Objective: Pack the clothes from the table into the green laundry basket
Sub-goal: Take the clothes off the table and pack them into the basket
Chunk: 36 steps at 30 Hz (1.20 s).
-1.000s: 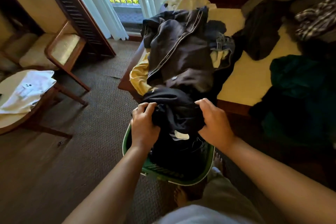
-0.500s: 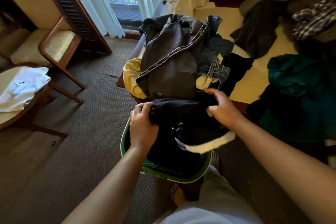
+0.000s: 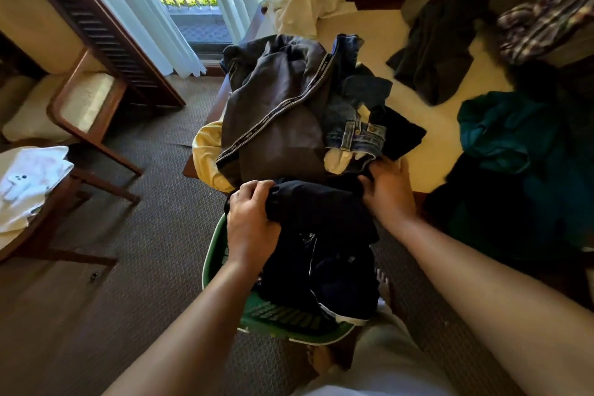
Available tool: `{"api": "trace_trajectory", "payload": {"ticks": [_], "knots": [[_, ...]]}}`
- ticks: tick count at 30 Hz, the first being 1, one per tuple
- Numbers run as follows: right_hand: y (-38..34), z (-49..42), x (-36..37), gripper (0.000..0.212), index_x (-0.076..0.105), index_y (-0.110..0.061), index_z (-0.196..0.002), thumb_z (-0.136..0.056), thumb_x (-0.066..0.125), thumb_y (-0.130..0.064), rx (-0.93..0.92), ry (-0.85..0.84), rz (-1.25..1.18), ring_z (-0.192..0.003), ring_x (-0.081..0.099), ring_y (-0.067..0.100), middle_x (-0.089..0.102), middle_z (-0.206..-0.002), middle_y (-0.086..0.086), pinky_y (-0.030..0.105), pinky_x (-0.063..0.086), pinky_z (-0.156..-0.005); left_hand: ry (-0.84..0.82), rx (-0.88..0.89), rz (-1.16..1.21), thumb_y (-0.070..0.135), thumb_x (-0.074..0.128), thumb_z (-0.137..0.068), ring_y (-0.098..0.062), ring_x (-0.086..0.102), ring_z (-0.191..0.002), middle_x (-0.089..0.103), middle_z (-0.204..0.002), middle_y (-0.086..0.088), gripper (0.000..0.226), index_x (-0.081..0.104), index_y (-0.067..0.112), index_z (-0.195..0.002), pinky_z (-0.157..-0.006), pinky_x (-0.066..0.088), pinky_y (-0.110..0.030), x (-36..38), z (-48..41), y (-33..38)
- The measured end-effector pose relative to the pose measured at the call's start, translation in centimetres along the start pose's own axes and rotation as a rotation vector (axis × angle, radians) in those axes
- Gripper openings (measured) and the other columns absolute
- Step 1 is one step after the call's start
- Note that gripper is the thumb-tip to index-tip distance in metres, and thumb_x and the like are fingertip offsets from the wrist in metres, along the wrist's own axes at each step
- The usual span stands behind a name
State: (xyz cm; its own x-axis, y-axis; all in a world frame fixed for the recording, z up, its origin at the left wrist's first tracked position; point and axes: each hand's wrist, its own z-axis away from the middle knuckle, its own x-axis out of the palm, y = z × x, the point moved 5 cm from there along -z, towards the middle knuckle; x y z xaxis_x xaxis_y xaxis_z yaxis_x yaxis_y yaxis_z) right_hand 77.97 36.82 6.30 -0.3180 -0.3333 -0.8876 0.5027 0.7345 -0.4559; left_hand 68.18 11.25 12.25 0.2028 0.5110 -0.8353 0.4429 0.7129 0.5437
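The green laundry basket [image 3: 283, 320] stands on the carpet against the near edge of the table [image 3: 427, 154], stuffed with dark clothes. A black garment [image 3: 321, 212] lies across its top. My left hand [image 3: 250, 222] is shut on the garment's left end over the basket rim. My right hand [image 3: 390, 193] grips dark fabric at the table edge, just under a pair of jeans [image 3: 356, 125]. A grey jacket with a striped band [image 3: 276, 119] lies on a yellow garment [image 3: 207, 154] right behind the basket.
More clothes lie on the table: a white piece [image 3: 302, 6] at the back, a dark grey one [image 3: 434, 55], a patterned one [image 3: 546, 13] and a teal heap [image 3: 511, 132] at right. A wooden chair [image 3: 80, 106] and a round side table with white cloth [image 3: 29, 183] stand at left.
My right hand moved up and to the right, from the bundle over the basket to the table edge under the jeans. The white-edged fold dropped into the basket. My left hand kept its grip.
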Motion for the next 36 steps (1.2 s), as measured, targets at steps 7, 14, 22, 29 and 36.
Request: {"api": "trace_trajectory", "payload": {"ticks": [7, 14, 22, 29, 36], "knots": [[-7.7, 12.4, -4.9, 0.026, 0.046, -0.016, -0.081, -0.105, 0.046, -0.023, -0.291, 0.073, -0.537, -0.056, 0.044, 0.006, 0.042, -0.067, -0.012, 0.024, 0.035, -0.052, -0.020, 0.007, 0.011, -0.007, 0.063, -0.066, -0.037, 0.051, -0.115, 0.056, -0.131, -0.009, 0.070, 0.059, 0.015, -0.132, -0.097, 0.048, -0.051, 0.6, 0.8, -0.6], [-3.3, 10.3, 0.4, 0.020, 0.054, -0.018, -0.113, -0.103, 0.052, -0.035, 0.161, -0.068, -0.356, -0.097, 0.061, 0.022, 0.061, -0.109, 0.000, 0.041, 0.050, -0.079, -0.091, 0.021, -0.043, -0.002, 0.063, -0.065, -0.038, 0.051, -0.117, 0.056, -0.135, -0.008, 0.071, 0.058, 0.020, -0.132, -0.095, 0.050, -0.054, 0.7, 4.1, -1.7], [-5.3, 12.5, 4.7, 0.022, 0.052, -0.028, -0.126, -0.106, 0.045, -0.036, 0.259, -0.484, -0.554, -0.061, 0.058, 0.016, 0.065, -0.086, 0.003, 0.033, 0.044, -0.052, 0.058, -0.029, -0.181, 0.001, 0.072, -0.066, -0.037, 0.031, -0.144, 0.042, -0.149, -0.005, 0.076, 0.054, 0.026, -0.136, -0.107, 0.036, -0.071, -1.7, 7.8, -4.2], [-1.8, 15.8, 9.0, 0.054, 0.036, -0.018, -0.154, -0.104, 0.046, -0.037, 0.322, -0.698, -0.256, -0.096, 0.066, 0.023, 0.064, -0.120, 0.008, 0.034, 0.054, -0.075, -0.435, -0.062, -0.327, 0.012, 0.073, -0.086, -0.035, 0.011, -0.159, 0.020, -0.171, -0.004, 0.092, 0.023, 0.034, -0.161, -0.119, 0.031, -0.061, 2.6, 9.8, -8.7], [2.1, 17.2, 13.4, 0.068, 0.028, -0.023, -0.157, -0.099, 0.055, -0.044, 0.240, -0.682, -0.038, -0.145, 0.033, 0.037, 0.024, -0.164, 0.012, 0.048, 0.038, -0.113, -0.512, -0.031, -0.260, 0.013, 0.063, -0.096, -0.028, 0.042, -0.146, 0.029, -0.167, -0.001, 0.074, 0.028, 0.032, -0.159, -0.099, 0.055, -0.044, 6.1, 11.9, -7.2]]}}
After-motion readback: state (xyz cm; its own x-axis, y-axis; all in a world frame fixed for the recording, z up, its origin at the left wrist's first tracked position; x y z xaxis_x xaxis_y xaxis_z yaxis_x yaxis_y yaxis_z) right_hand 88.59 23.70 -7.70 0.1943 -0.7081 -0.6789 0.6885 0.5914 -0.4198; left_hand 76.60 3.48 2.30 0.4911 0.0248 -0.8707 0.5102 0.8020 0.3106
